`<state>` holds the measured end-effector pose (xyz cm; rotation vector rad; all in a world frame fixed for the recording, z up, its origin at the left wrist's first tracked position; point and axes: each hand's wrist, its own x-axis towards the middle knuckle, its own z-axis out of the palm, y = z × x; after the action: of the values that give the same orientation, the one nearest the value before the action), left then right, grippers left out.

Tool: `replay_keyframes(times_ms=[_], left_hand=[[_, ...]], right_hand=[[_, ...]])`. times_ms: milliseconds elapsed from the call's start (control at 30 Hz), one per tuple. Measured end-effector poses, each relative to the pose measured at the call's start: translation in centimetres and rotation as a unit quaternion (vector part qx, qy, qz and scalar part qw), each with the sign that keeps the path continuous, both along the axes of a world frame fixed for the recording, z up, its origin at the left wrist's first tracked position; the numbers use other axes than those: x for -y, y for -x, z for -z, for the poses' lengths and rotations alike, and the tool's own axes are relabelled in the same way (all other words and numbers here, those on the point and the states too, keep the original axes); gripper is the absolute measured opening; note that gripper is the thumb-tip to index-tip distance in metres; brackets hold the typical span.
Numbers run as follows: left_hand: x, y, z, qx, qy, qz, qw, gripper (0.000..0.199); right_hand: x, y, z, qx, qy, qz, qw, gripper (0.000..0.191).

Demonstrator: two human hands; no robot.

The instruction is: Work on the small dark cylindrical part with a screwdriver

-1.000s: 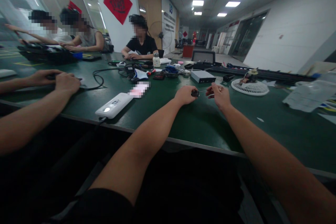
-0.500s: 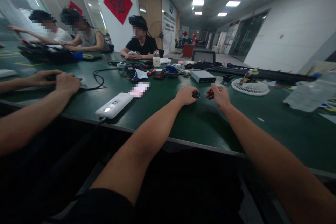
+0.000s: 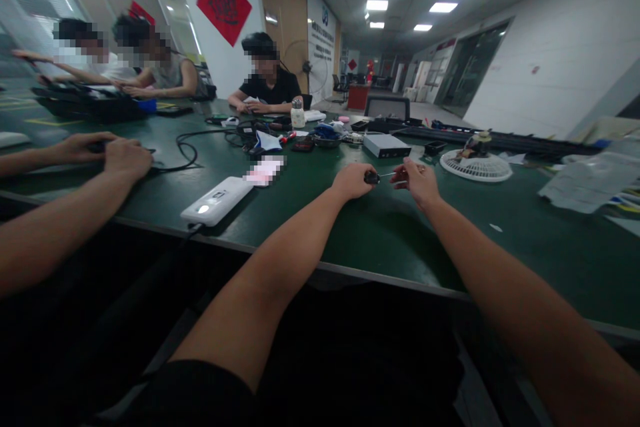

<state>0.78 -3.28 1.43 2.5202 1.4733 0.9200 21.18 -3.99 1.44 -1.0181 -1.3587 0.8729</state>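
Above the green table (image 3: 310, 213), my left hand (image 3: 351, 181) is closed around a small black part (image 3: 371, 178), whose exact kind is too small to make out. My right hand (image 3: 419, 181) faces it from the right, its fingers pinched on a thin metal rod (image 3: 387, 175) that looks like a screwdriver shaft. The rod's left end reaches the black part; its handle is hidden by my fingers. Beyond my hands lies a grey box-shaped drive (image 3: 386, 145).
A white power bank (image 3: 218, 202) with a cable and a phone (image 3: 267, 170) lie left of me. A white fan grille (image 3: 476, 167) and a plastic bag (image 3: 583, 183) are at right. A co-worker's hands (image 3: 125, 159) work at far left; several people sit across.
My hands stay almost in place, with the rod still against the black part. The rod and my fingers have turned very slightly. The whole view has shifted a little.
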Motion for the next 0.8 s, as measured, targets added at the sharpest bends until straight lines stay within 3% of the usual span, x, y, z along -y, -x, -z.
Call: replay_keyframes(times_ms=[200,367,467,600,700,800], left_hand=[[0.3,-0.1,-0.2,-0.006,0.005,0.015,1.0,0.035],[0.4,-0.1,-0.3,-0.004,0.003,0.002,1.0,0.034],[0.4,-0.1,-0.1,-0.02,0.003,0.003,1.0,0.035],[0.1,0.0,0.1,-0.012,0.001,-0.008,1.0,0.033],[0.0,0.0,0.1,-0.006,0.006,-0.027,1.0,0.033],[-0.1,0.1,0.1,-0.008,0.011,-0.03,0.999,0.035]], right_hand=[[-0.2,0.0,0.0,0.04,0.012,-0.026,0.999,0.055],[-0.1,-0.1,0.0,0.067,-0.027,0.008,0.997,0.057],[0.4,0.1,-0.2,0.101,-0.035,-0.009,0.994,0.062],[0.9,0.3,-0.5,0.037,-0.041,-0.003,0.998,0.066],[0.4,-0.2,-0.4,0.039,-0.05,0.026,0.998,0.057],[-0.5,-0.9,0.4,0.171,-0.051,0.038,0.983,0.036]])
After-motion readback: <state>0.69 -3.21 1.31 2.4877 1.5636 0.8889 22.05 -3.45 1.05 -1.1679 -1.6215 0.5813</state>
